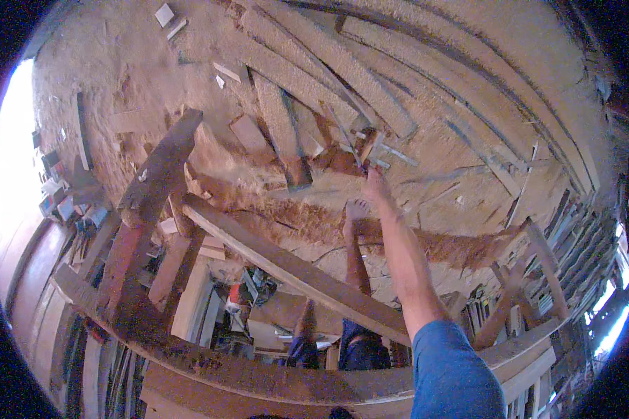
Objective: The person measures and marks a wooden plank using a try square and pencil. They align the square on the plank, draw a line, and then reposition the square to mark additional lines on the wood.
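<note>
My right arm, in a blue sleeve, stretches forward from the lower right. At its end my right hand is closed low over the dusty floor. A thin dark strip meets the fingers, but its kind and whether it is gripped are unclear. Just beyond the hand lie several small light wood offcuts in a jumble. My bare foot rests on the floor to the left of that hand. My left hand does not show.
A wooden beam slants across in front of me, and a curved timber spans the near side. Dark upright timbers stand at left. Long planks lie on the sawdust-covered floor. Stacked wood strips line the right.
</note>
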Motion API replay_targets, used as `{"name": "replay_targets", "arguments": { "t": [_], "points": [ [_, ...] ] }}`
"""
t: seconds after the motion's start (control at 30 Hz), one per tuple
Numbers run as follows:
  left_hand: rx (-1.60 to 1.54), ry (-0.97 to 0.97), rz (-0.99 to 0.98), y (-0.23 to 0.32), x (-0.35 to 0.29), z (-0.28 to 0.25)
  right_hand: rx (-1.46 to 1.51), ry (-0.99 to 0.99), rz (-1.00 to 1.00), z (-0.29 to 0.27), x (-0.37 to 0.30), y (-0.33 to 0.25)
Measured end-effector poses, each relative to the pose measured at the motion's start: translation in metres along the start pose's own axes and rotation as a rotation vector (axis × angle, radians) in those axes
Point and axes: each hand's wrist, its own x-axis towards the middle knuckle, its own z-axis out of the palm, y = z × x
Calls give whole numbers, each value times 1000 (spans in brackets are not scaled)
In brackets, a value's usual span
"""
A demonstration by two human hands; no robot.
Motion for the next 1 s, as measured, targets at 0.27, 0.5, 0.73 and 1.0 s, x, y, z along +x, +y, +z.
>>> {"name": "replay_targets", "arguments": {
  "t": [0.27,0.5,0.73,1.0],
  "points": [
    [25,4,-6,-4,7,4,-34,-183,153,17,34,-5],
    [-30,-2,-28,-1,-2,-4,97,32,-17,-73,-36,-49],
    [-167,-40,-34,8,-18,-36,-109,-14,146,-175,-152,-74],
    [-428,-82,-53,23,-51,-92,660,-51,-196,-317,-338,-187]
  ]
}}
